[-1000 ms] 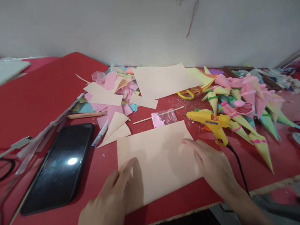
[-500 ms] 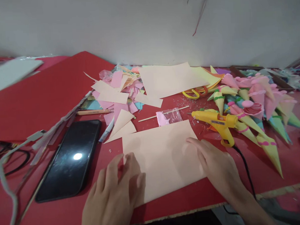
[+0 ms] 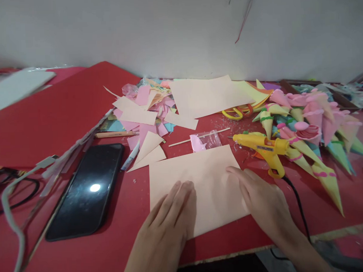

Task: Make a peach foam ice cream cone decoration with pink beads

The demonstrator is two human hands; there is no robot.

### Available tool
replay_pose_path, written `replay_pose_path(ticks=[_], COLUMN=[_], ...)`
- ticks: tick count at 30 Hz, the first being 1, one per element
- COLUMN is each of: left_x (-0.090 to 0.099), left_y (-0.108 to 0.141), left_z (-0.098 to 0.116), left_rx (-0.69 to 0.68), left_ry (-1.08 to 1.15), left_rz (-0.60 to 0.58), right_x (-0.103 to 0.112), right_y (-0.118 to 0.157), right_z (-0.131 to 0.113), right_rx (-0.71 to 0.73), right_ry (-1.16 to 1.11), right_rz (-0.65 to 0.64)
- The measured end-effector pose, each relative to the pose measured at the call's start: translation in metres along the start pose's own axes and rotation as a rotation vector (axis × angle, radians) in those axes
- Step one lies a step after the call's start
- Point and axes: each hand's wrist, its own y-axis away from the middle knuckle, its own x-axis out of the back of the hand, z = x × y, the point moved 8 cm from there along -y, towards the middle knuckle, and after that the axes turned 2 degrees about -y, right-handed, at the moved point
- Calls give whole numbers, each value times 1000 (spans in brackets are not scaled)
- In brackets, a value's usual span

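Observation:
A pale peach sheet of paper [image 3: 213,190] lies on the red table in front of me. My left hand [image 3: 169,219] rests on its lower left part, fingers stretched out and pointing up the sheet. At the sheet's right edge is my right hand [image 3: 261,198], thumb and fingers around that edge, the thumb side on top; its other fingertips are hidden. Just beyond the far edge lie a thin wooden stick [image 3: 179,143] and a small clear bag [image 3: 212,140] with a pink piece. A yellow glue gun [image 3: 267,147] is to the right of the sheet.
A black phone [image 3: 88,194] lies at the left, near a white cable [image 3: 10,213]. Paper scraps [image 3: 139,113] are piled behind, beside another peach sheet [image 3: 206,96] and yellow-handled scissors [image 3: 232,114]. Pink and yellow paper cones [image 3: 315,135] crowd the right side.
My left hand has moved right, from the sheet's left edge onto its surface, and its fingers have straightened. My right hand has stayed at the right edge. The view has shifted slightly.

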Motion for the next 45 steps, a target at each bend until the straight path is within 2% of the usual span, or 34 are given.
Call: replay_pose_path(ticks=[3, 7, 11, 15, 24, 29, 34, 38, 41, 43, 45], left_x=[-4, -5, -1, 4, 9, 7, 2, 2, 2, 3, 6], left_y=[-6, -6, -1, 1, 13, 29, 44, 48, 46, 44, 43], left_z=[6, 7, 12, 13, 7, 1, -9, -7, -9, -10, -9], left_rx=[-43, -68, -199, -289, -376, -414, -308, -324, -277, -272, -326], left_ry=[21, -4, 40, 125, 114, 54, 81, 68, 72, 70, 50], left_rz=[-39, -26, -32, -86, -109, -82, -113, -92, -99, -100, -90], right_x=[0, 0, -1, 0, 5, 8, 5, 12, 32, 43, 40], right_y=[0, 0, 1, 2, 3, 6, 6, 7, 16, 29, 43], right_z=[0, 0, -1, -3, -6, -7, -5, -11, -26, -43, -65], right_rx=[0, -9, -3, 20, 75, 115, 111, 142, 211, 350, 555], right_ry=[0, 19, 85, 142, 159, 106, 110, 142, 107, -12, -123], right_rz=[0, -6, -12, -2, 94, 151, 153, 186, 357, 447, 389])
